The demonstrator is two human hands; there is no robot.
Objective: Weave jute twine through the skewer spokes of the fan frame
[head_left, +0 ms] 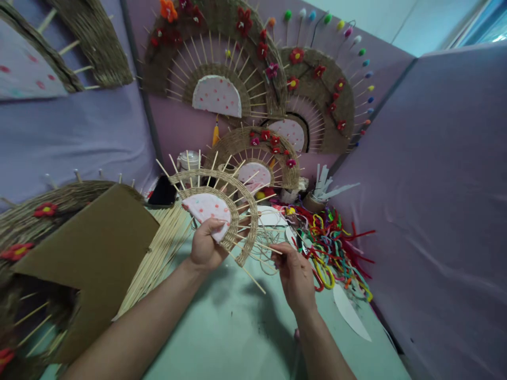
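My left hand [208, 245] grips a half-round woven fan [249, 211] by its white, pink-spotted centre, with the thumb on top. Thin wooden sticks radiate from that centre through two bands of woven twine, and their ends stick out past the outer band. At the fan's lower right, my right hand [295, 272] is closed, thumb and forefinger pinched beside a stick's tip. Loose twine [269, 269] loops between the fan and these fingers; it seems to be in the pinch, though the fingertips partly hide it.
Colourful pipe cleaners [340, 237] and yellow-handled scissors [324, 274] lie at right. A white paper piece [350, 311] is nearby. Bundled sticks [154, 253] and brown cardboard [99, 237] lie left. Larger flower-trimmed woven fans [214, 31] stand along the back panel. A dark phone-like object [162, 191] sits behind.
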